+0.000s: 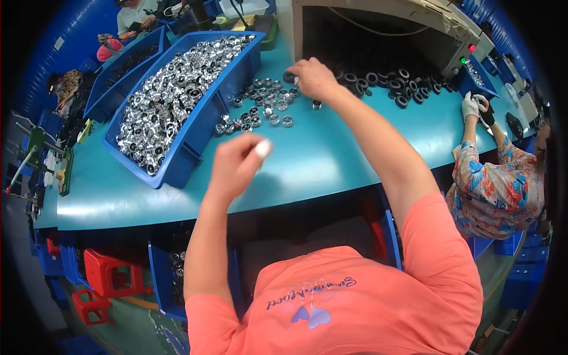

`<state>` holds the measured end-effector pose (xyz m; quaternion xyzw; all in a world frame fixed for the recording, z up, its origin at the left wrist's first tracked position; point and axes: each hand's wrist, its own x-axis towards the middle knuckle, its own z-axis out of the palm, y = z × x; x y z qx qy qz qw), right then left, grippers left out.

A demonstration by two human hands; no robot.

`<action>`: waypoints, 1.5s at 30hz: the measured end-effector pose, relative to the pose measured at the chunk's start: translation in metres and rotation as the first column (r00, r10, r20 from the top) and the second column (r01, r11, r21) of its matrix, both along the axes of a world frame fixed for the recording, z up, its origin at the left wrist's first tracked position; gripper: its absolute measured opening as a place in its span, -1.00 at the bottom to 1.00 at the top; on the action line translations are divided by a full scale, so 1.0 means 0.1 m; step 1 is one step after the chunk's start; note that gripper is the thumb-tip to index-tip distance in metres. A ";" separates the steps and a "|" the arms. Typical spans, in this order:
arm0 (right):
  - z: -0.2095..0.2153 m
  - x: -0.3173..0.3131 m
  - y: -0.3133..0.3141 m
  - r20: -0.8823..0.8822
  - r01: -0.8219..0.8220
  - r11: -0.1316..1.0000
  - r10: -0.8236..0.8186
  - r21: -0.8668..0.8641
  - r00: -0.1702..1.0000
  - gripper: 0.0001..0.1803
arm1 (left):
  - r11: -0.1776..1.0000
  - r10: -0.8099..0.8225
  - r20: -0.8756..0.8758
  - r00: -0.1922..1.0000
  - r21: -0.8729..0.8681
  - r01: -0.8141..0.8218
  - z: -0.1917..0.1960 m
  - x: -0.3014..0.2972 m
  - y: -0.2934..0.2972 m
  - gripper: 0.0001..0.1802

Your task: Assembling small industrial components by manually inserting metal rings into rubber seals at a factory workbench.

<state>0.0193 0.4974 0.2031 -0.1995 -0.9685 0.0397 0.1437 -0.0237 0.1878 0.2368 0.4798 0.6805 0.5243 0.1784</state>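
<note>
My right hand (pixel 316 78) reaches to the far side of the green-blue table, its fingers pinched on a black rubber ring (pixel 289 77). Just left of it lies a loose group of shiny silver wheel hubs (pixel 269 97) with dark centres. My left hand (pixel 235 164) hovers nearer to me, over the table's front part, with curled fingers and a white cover on the thumb. Whether anything sits inside those curled fingers is hidden. To the right of my right hand, many more black rubber rings (pixel 402 89) are spread before a dark machine opening.
A long blue bin (pixel 177 155) heaped with silver hubs stands tilted at left, another blue bin (pixel 127 71) behind it. The beige machine housing (pixel 297 35) rises at the back. A co-worker's gloved hands (pixel 471 107) are at the right. Red stools (pixel 109 273) stand below left.
</note>
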 end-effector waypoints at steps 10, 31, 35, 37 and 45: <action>-0.18 0.26 0.03 -0.236 -0.156 0.979 0.123 -0.128 0.964 -0.67 | 0.940 0.153 0.083 0.985 0.294 -0.171 -0.76 -0.34 0.94 -0.86; -0.15 0.31 -0.36 -0.532 -0.179 0.982 0.182 0.058 0.827 -0.67 | 0.944 0.113 0.117 0.987 0.298 -0.143 -0.82 -0.40 0.99 -0.76; 0.01 0.37 -0.64 -0.565 -0.303 0.946 0.314 0.118 0.763 -0.65 | 0.940 -0.246 0.533 0.809 0.335 0.065 -0.59 -0.41 0.97 -0.46; 0.02 0.36 -0.76 -0.540 -0.350 0.926 0.370 0.144 0.756 -0.63 | 0.924 -0.332 0.614 0.716 0.363 0.117 -0.57 -0.39 0.95 -0.46; -0.02 0.36 -0.80 -0.664 -0.482 0.715 0.033 -0.506 0.747 -0.56 | 0.861 -0.500 0.727 0.470 0.475 0.182 -0.66 -0.50 0.94 -0.47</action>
